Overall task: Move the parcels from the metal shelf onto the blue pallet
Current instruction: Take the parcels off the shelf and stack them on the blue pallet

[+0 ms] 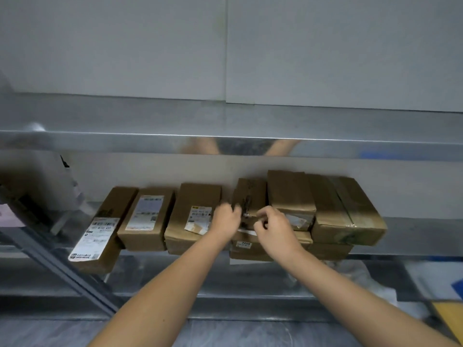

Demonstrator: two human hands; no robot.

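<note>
Fingers (229,209) of the left hand (226,220) are bent round the left side of a thin parcel (249,194), so this hand grips it. The right hand (274,230) has bent fingers (260,222) too, and they sit at the front end of the same thin parcel. That spot is blurry, so I cannot tell if the right hand holds the parcel or only touches it. Both bare arms reach up from the bottom of the head camera's picture.

The thin parcel is brown with dark tape down its middle. It lies on top of a flat parcel (246,246) that has a small white number tag on its front. Both sit on the metal shelf (413,236), in the middle of a row of brown parcels.

Just left of the hands is a wide parcel (190,196) with a white and yellow label. Next to it is a short parcel (146,219) with a white label on top. At the far left, a long parcel (114,204) lies tilted and sticks out over the front edge of the shelf.

Right of the hands a tall parcel (290,191) stands on other boxes. A big parcel (350,214) with clear tape touches it.

An upper shelf (100,144) runs above the row. A blue shape (458,284) peeks in low at the far right, and I cannot tell what it is.
</note>
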